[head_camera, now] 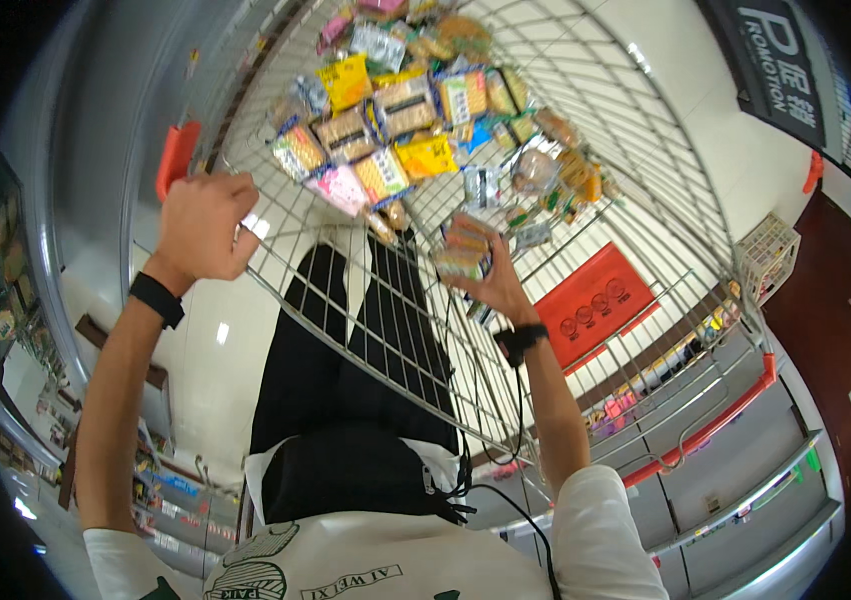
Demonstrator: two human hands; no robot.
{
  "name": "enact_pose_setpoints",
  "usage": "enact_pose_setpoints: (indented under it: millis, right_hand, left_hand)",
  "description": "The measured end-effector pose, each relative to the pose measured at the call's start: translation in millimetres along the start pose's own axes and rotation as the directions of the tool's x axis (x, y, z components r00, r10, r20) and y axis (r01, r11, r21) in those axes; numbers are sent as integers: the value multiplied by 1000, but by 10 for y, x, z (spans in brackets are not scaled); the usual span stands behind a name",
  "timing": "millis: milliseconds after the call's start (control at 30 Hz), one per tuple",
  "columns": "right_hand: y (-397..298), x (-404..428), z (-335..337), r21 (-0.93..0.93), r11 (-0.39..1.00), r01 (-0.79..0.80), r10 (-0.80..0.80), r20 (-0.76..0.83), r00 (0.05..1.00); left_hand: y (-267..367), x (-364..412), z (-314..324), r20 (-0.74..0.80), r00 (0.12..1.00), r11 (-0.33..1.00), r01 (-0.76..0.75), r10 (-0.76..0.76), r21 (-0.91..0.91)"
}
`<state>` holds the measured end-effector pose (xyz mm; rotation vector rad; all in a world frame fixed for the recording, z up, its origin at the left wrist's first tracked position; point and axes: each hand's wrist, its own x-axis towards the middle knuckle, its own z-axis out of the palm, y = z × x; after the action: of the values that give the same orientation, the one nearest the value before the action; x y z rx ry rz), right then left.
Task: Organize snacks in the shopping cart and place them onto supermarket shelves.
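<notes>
My left hand (204, 225) is closed around the wire rim at the near left corner of a metal shopping cart (365, 352), beside a red plastic corner piece (179, 157). Inside the cart, my right hand (497, 285) grips a small clear-wrapped food pack (464, 247), slightly blurred. Many packaged foods lie beyond it: yellow packets (425, 156), clear packs of biscuits or crackers (404, 105), a pink packet (339, 189) and a silver packet (481, 186). Smaller wrapped items (534, 171) are scattered to the right of these. Some packs hide others underneath.
A red panel (596, 306) is fixed to the cart's right side, near its red handle bar (703, 442). Grey store shelves (740, 517) stand at lower right. A beige plastic basket (767, 251) and a dark sign with writing (774, 67) are farther right. A black cable (521, 409) hangs from my right wrist.
</notes>
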<state>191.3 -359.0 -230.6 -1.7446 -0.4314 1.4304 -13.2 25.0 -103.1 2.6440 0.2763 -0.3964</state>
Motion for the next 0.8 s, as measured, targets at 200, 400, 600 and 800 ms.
enact_pose_setpoints:
  millis: [200, 400, 600, 800]
  right_hand:
    - [-1142, -977, -166, 259, 956, 134, -130, -32, 991]
    - [-2190, -2127, 389, 95, 952, 290, -290, -14, 957]
    - [-2576, -2990, 1424, -140, 865, 483, -488, -4, 873]
    - [-2821, -3297, 2478, -504, 560, 657, -744, 42, 666]
  left_hand:
    - [-10, 11, -13, 32, 999, 993, 1, -5, 120]
    - [30, -158, 53, -86, 996, 985, -14, 29, 173]
    - [625, -782, -54, -544, 833, 994, 110, -94, -4]
    - [1583, -2712, -567, -25, 986, -467, -100, -164, -879]
